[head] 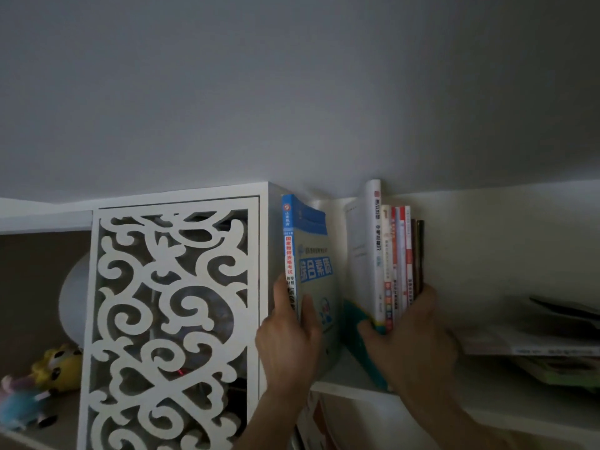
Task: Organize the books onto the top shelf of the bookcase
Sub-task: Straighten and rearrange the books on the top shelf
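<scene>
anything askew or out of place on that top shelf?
Yes. The thick blue-spined book, gripped by the left hand, stands apart from the upright row of thin white and red books held by the right hand. Further right, a stack of papers and books lies flat.

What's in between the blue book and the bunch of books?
Nothing: the head view shows a bare gap of white shelf between the blue book and the bunch of books.

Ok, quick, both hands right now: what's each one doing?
Left hand: grips the blue-spined book, thumb on the spine, fingers on the cover.
Right hand: grips the bottom of the upright row of books.
</scene>
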`<state>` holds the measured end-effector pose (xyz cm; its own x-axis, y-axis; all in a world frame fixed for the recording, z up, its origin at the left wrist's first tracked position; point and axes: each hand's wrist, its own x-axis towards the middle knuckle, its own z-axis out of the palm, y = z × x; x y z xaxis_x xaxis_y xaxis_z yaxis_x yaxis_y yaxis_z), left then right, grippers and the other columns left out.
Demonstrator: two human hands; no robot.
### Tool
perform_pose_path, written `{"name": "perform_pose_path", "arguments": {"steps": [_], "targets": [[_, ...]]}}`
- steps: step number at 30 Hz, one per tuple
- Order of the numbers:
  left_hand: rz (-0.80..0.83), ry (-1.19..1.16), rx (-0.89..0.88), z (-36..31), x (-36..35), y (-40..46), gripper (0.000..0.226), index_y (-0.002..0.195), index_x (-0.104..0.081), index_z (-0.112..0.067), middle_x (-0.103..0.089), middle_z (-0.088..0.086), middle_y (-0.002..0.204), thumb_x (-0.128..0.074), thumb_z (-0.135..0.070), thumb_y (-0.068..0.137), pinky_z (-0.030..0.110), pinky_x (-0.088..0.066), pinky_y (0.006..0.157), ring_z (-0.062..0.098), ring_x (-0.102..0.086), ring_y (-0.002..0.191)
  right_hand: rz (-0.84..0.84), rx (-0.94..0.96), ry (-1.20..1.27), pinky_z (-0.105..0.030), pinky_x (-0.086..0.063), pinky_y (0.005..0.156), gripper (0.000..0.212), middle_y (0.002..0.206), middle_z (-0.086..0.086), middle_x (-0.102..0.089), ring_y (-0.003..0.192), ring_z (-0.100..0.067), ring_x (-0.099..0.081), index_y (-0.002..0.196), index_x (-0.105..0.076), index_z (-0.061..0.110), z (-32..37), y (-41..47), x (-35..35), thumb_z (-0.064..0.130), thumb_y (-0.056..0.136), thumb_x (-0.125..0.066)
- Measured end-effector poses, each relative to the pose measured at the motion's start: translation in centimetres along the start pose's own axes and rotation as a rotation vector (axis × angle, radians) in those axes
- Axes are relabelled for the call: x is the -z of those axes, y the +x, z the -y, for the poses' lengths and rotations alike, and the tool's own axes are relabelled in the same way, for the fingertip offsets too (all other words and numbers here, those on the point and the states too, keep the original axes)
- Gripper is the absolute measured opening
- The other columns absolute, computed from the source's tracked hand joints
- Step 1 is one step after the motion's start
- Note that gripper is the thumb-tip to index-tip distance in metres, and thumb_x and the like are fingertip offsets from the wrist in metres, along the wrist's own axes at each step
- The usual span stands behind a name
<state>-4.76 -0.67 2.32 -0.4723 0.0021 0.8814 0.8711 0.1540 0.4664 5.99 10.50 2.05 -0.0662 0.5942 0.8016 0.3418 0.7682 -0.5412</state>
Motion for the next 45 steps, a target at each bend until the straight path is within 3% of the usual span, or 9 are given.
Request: {"name": "perform_pose_path", "arguments": {"steps": [7,12,16,18,23,28,33,37,45], "targets": [[0.024,-0.044,0.014,1.0,-2.8,1.6,0.049,0.140,-0.043,-0.015,-0.074,0.002,0.113,-0.036,-0.047,0.104,0.002,-0.042,0.049,0.010,-0.074,0.076,0.194,0.026,0.074,-0.035,-0.055,0.073,0.093,0.125,-0.004,-0.053,0.104,-0.027,-0.063,0.131,-0.020,0.021,2.6,0.2,-3.1,0.051,0.065,-0.079],[0.104,-0.155,0.045,2.2,-1.6,2.0,0.049,0.148,-0.031,-0.030,-0.068,-0.013,0.109,-0.029,-0.054,0.106,0.025,-0.063,0.067,0.002,-0.072,0.080,0.322,0.092,-0.041,-0.040,-0.055,0.080,0.101,0.126,-0.006,-0.047,0.110,-0.028,-0.059,0.141,-0.018,0.018,5.0,0.0,-4.2,0.071,0.068,-0.064],[0.175,-0.236,-0.011,2.7,-0.9,1.3,0.046,0.149,-0.034,-0.032,-0.070,-0.012,0.115,-0.027,-0.053,0.109,0.024,-0.062,0.072,-0.002,-0.071,0.088,0.498,0.054,0.084,-0.039,-0.054,0.088,0.113,0.131,-0.002,-0.046,0.115,-0.025,-0.057,0.147,-0.012,0.028,3.6,1.2,-4.1,0.071,0.063,-0.075],[0.197,-0.260,-0.010,2.6,-0.7,1.2,0.046,0.149,-0.035,-0.030,-0.071,-0.011,0.118,-0.028,-0.050,0.109,0.023,-0.061,0.076,-0.002,-0.071,0.091,0.562,0.030,0.288,-0.042,-0.055,0.094,0.114,0.130,0.010,-0.054,0.115,-0.016,-0.061,0.147,-0.022,0.040,2.5,1.8,-4.0,0.085,0.056,-0.074],[0.341,-0.564,0.104,1.5,-0.4,1.0,0.045,0.148,-0.034,-0.042,-0.066,-0.016,0.130,-0.041,-0.050,0.104,0.023,-0.059,0.087,-0.001,-0.068,0.109,0.482,0.017,0.351,-0.043,-0.059,0.088,0.092,0.120,0.018,-0.063,0.105,-0.006,-0.067,0.135,-0.038,0.052,1.7,1.0,-3.7,0.097,0.057,-0.060],[0.348,-0.683,0.171,2.2,-0.5,1.7,0.041,0.147,-0.034,-0.041,-0.065,-0.018,0.131,-0.039,-0.043,0.106,0.018,-0.056,0.089,-0.001,-0.066,0.115,0.353,0.006,0.179,-0.033,-0.056,0.076,0.093,0.117,0.010,-0.057,0.096,-0.013,-0.064,0.134,-0.034,0.040,3.9,-0.4,-3.7,0.095,0.062,-0.054],[0.374,-0.699,0.208,2.8,0.0,2.2,0.041,0.147,-0.035,-0.044,-0.063,-0.025,0.128,-0.039,-0.044,0.107,0.012,-0.053,0.089,-0.006,-0.063,0.116,0.357,-0.062,0.195,-0.040,-0.057,0.087,0.106,0.122,0.012,-0.056,0.104,-0.014,-0.063,0.136,-0.035,0.043,4.0,-0.6,-3.7,0.102,0.049,-0.053],[0.373,-0.701,0.210,3.1,0.4,2.1,0.039,0.146,-0.041,-0.039,-0.067,-0.018,0.129,-0.044,-0.039,0.107,0.024,-0.058,0.094,0.002,-0.066,0.118,0.410,-0.080,0.286,-0.042,-0.057,0.091,0.108,0.123,0.015,-0.062,0.104,-0.008,-0.065,0.132,-0.043,0.044,2.7,-0.2,-3.0,0.104,0.043,-0.056],[0.328,-0.601,0.127,2.6,1.1,1.9,0.042,0.150,-0.040,-0.034,-0.066,-0.013,0.132,-0.043,-0.036,0.108,0.018,-0.056,0.091,-0.001,-0.066,0.115,0.390,0.014,0.178,-0.039,-0.059,0.081,0.100,0.119,0.013,-0.064,0.099,-0.011,-0.067,0.131,-0.043,0.038,2.6,-0.6,-2.9,0.102,0.054,-0.049]]}}
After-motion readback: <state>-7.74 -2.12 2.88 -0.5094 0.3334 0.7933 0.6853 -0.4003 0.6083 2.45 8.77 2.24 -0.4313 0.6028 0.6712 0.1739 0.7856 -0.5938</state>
